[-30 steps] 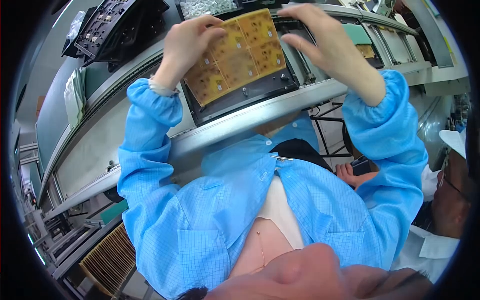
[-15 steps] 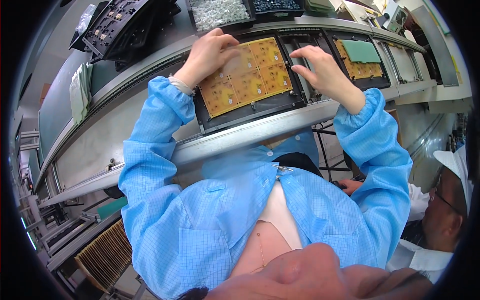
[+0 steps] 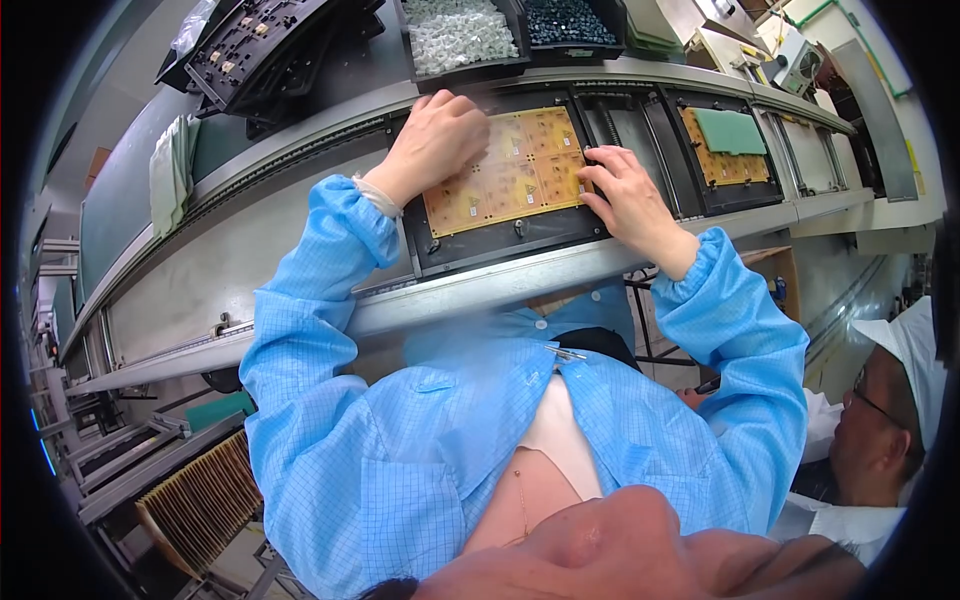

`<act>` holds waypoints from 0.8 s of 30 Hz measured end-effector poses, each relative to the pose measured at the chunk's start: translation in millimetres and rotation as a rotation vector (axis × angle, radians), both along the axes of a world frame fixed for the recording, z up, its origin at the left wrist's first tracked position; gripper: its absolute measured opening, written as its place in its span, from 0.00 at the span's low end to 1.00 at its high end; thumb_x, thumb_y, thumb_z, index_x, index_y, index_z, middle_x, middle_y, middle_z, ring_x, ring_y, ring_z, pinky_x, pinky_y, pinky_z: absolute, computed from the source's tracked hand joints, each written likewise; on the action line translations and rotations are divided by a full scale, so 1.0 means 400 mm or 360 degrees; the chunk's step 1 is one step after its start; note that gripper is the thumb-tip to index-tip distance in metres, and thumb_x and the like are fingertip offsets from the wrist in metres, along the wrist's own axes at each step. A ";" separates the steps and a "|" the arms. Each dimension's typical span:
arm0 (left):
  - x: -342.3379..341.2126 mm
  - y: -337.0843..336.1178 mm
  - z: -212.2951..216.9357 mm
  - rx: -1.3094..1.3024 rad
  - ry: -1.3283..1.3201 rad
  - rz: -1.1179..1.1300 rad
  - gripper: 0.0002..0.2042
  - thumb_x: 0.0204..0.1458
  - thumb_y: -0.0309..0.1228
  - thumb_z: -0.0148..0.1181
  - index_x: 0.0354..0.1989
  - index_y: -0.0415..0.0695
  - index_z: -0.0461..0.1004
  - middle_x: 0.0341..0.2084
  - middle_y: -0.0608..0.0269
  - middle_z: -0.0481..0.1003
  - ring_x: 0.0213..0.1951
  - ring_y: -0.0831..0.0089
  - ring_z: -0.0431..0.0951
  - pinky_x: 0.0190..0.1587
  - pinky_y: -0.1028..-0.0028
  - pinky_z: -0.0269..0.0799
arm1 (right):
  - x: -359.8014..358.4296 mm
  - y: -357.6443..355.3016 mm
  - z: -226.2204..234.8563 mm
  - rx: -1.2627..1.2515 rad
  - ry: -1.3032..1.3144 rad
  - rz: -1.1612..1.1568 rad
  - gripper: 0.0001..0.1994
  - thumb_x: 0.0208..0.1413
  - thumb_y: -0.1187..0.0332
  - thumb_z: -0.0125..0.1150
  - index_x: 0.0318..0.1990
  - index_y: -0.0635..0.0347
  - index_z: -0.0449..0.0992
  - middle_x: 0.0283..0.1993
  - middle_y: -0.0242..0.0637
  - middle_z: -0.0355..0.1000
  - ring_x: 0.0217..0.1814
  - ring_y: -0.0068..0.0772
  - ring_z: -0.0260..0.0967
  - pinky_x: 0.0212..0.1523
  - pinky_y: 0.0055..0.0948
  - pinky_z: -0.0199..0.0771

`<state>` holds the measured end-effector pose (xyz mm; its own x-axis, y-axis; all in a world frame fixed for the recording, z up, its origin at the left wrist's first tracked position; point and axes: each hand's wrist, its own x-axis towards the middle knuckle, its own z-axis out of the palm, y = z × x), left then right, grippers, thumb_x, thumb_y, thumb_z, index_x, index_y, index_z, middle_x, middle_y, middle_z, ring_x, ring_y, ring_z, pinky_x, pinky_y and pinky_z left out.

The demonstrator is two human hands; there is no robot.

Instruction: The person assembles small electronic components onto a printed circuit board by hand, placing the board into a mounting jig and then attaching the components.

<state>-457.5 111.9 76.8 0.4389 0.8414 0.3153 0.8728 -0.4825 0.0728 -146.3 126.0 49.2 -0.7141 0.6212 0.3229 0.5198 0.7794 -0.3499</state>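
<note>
A yellow-brown circuit board panel (image 3: pixel 510 195), divided into several sections, lies in a black carrier frame (image 3: pixel 470 258) on a metal rail conveyor. My left hand (image 3: pixel 440 138) is over the panel's upper left part, its fingers curled together and partly blurred; whatever they may hold is hidden. At the panel's right edge is my right hand (image 3: pixel 635 200), its thumb and fingers apart, with the fingertips at or just above the frame's side. Nothing shows between them.
Beyond the conveyor stand a bin of small white parts (image 3: pixel 460 38) and a bin of dark parts (image 3: pixel 570 25). Stacked black carriers (image 3: pixel 265 60) lie far left. Another carrier with a green sheet (image 3: pixel 728 132) sits to the right. A person in a white cap (image 3: pixel 900 350) is at lower right.
My right hand has come down to the panel's right edge. The left hand stays over the panel's left part with its fingers more curled. The whole view has shifted slightly.
</note>
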 end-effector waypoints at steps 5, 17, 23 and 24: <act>-0.042 -0.099 0.025 0.0214 0.0100 0.0105 0.13 0.49 0.33 0.66 0.43 0.45 0.78 0.46 0.61 0.76 0.54 0.60 0.71 0.60 0.59 0.64 | -0.011 -0.017 -0.021 0.0199 -0.0138 0.0022 0.17 0.55 0.68 0.64 0.52 0.60 0.74 0.61 0.42 0.67 0.70 0.49 0.58 0.66 0.46 0.60; -0.064 -0.173 -0.016 0.0076 -0.0001 0.0257 0.19 0.56 0.42 0.62 0.52 0.47 0.73 0.53 0.59 0.74 0.63 0.58 0.65 0.66 0.49 0.53 | -0.006 0.039 0.001 0.0191 -0.0174 -0.0089 0.17 0.59 0.67 0.61 0.54 0.62 0.73 0.58 0.47 0.70 0.68 0.50 0.61 0.67 0.45 0.60; -0.070 -0.224 -0.011 0.0035 0.0087 0.0286 0.20 0.56 0.45 0.61 0.53 0.47 0.73 0.53 0.59 0.74 0.63 0.59 0.65 0.67 0.46 0.51 | -0.035 -0.011 0.007 0.0305 -0.0175 -0.0093 0.18 0.58 0.67 0.61 0.54 0.62 0.73 0.61 0.46 0.67 0.68 0.50 0.60 0.67 0.48 0.59; -0.068 -0.227 -0.011 0.0050 0.0108 0.0286 0.20 0.56 0.45 0.60 0.53 0.47 0.73 0.53 0.59 0.74 0.63 0.58 0.65 0.67 0.46 0.50 | -0.043 -0.003 -0.003 0.0326 -0.0194 -0.0076 0.18 0.58 0.67 0.61 0.54 0.62 0.73 0.60 0.46 0.68 0.68 0.49 0.60 0.67 0.48 0.59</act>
